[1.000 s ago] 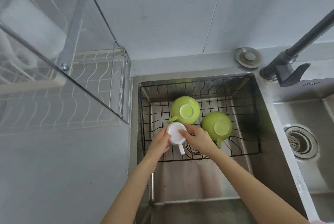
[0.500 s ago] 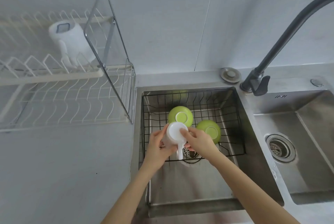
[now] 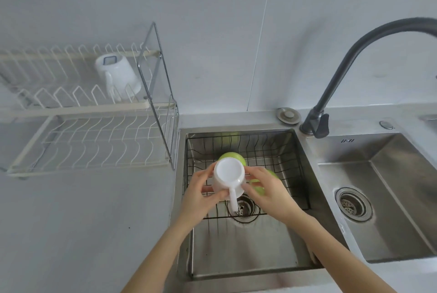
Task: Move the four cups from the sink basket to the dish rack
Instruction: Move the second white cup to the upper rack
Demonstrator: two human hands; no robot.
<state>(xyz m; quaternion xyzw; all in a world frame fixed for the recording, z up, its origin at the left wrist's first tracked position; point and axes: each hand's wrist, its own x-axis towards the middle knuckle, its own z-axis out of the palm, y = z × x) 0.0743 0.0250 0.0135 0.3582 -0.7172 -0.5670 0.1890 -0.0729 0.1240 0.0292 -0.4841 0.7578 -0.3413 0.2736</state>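
An upside-down white cup (image 3: 229, 174), handle toward me, is held above the black wire sink basket (image 3: 295, 165). My left hand (image 3: 201, 194) grips its left side and my right hand (image 3: 269, 194) its right side. Two green cups stay bottom-up in the basket: one (image 3: 233, 157) just behind the white cup, the other (image 3: 260, 189) mostly hidden by my right hand. On the upper tier of the white dish rack (image 3: 94, 141) at the left stands another white cup (image 3: 118, 75), upside down.
A dark curved faucet (image 3: 340, 75) rises behind the divider between the left sink (image 3: 236, 257) and the right sink (image 3: 383, 198). A round metal cap (image 3: 289, 115) sits on the rim. Grey counter lies in front of the rack.
Both hands have lifted the white cup up out of the basket. My head has tilted up, so the rack's upper tier and its cup came into view.
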